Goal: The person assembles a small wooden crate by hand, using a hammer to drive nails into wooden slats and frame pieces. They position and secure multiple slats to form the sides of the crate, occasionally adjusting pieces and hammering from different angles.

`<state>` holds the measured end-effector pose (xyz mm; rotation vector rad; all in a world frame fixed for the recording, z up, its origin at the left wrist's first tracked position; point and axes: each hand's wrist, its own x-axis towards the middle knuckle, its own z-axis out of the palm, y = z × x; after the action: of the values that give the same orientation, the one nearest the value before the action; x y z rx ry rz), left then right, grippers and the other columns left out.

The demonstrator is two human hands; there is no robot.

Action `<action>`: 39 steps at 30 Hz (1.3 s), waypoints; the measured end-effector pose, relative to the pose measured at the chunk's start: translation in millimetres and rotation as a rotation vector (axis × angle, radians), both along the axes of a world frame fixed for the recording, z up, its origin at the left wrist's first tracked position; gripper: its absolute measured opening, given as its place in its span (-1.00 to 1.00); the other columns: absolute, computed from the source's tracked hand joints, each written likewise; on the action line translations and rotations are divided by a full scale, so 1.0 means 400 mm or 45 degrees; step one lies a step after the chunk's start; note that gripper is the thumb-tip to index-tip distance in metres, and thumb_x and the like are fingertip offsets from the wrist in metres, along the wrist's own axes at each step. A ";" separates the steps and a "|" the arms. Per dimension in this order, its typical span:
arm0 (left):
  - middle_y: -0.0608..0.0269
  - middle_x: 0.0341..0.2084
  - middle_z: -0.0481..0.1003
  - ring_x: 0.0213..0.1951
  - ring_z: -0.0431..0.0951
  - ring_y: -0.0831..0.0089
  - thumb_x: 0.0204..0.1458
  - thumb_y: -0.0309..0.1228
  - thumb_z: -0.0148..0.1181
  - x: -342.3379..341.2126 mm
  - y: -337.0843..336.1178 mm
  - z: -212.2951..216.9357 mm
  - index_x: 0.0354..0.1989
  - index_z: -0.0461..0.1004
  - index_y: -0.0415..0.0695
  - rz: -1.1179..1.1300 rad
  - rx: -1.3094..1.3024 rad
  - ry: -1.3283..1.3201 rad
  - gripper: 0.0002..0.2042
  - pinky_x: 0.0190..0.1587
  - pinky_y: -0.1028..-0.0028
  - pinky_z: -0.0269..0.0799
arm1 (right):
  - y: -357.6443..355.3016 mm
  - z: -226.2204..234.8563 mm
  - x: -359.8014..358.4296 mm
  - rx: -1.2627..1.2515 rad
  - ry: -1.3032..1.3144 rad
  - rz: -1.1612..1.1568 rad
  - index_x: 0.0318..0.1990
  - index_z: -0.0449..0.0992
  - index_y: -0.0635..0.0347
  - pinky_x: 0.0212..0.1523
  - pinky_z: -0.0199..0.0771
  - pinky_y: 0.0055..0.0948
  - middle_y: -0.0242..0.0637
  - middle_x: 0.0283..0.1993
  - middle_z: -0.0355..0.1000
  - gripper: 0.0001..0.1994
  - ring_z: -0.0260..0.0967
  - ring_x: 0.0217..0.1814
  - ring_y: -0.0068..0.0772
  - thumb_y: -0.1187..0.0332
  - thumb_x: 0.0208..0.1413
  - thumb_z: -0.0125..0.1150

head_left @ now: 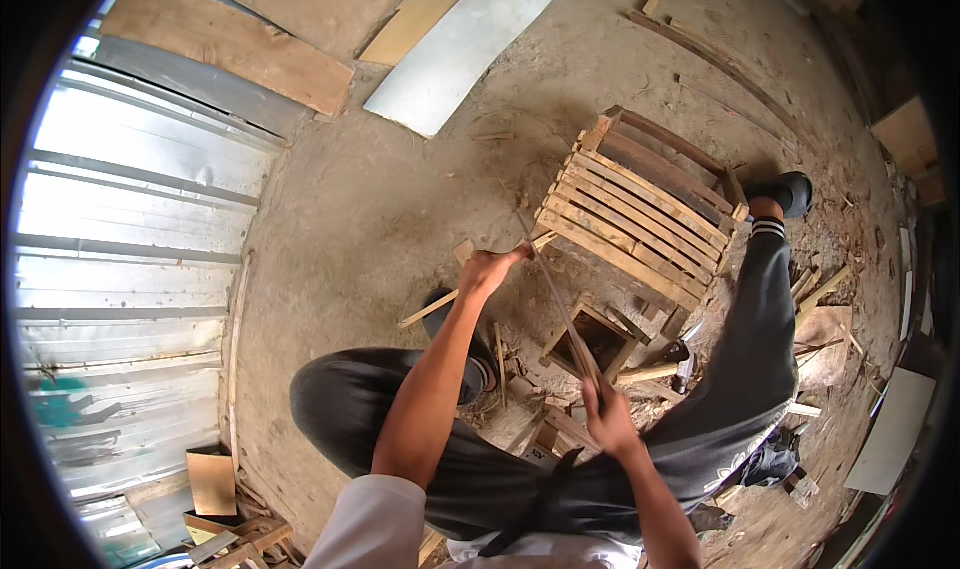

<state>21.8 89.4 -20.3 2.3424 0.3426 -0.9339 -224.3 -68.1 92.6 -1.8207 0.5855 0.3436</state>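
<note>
Wood strip (428, 310) within left fingers (514, 255)

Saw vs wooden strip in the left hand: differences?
Colour: the saw has a dark blade; the wooden strip is pale.
Hold: the right hand grips the saw at its near end; the left hand grips the wooden strip partway along.
Pose: the saw slants up-left in view, the wooden strip up-right.
Shared: both long and narrow.
</note>
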 end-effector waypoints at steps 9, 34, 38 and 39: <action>0.19 -0.71 0.43 -0.56 0.42 0.31 -0.11 0.20 0.23 -0.072 -0.038 0.027 -0.70 0.43 -0.19 -0.250 -0.057 -0.257 -0.40 -0.39 0.29 0.33 | -0.006 -0.230 0.001 -0.008 -0.106 -0.040 -0.02 0.39 0.37 -0.22 0.42 -0.04 0.28 -0.31 0.43 -0.60 0.42 -0.17 0.36 0.12 0.34 -0.06; 0.01 -0.44 0.57 -0.36 0.57 0.09 0.21 -0.05 0.01 -0.064 -0.021 0.056 -0.16 0.55 -0.14 -0.504 -0.005 -0.511 -0.61 -0.25 0.21 0.42 | -0.039 -0.218 0.029 0.042 -0.423 -0.041 -0.18 0.49 0.35 -0.33 0.35 -0.23 0.07 -0.49 0.38 -0.57 0.30 -0.49 -0.07 0.06 0.29 0.02; -0.01 -0.44 0.57 -0.32 0.57 0.14 0.16 0.04 0.06 -0.046 -0.032 0.059 -0.20 0.56 -0.15 -0.468 0.073 -0.387 -0.55 -0.22 0.22 0.40 | -0.022 -0.258 0.035 0.082 -0.343 -0.031 -0.17 0.49 0.35 -0.24 0.39 -0.16 0.15 -0.37 0.43 -0.56 0.41 -0.28 0.23 0.04 0.30 -0.02; 0.00 -0.46 0.56 -0.34 0.57 0.17 0.14 0.05 0.08 -0.039 -0.032 0.057 -0.23 0.57 -0.16 -0.469 0.100 -0.361 -0.54 -0.23 0.24 0.40 | -0.019 -0.263 0.037 0.069 -0.366 -0.035 -0.17 0.49 0.35 -0.21 0.39 -0.14 0.17 -0.34 0.44 -0.56 0.42 -0.22 0.26 0.04 0.31 -0.03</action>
<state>6.0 76.5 2.6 2.6185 -0.1754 -0.7416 -209.4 -75.6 -12.7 -1.7682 0.3961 0.0753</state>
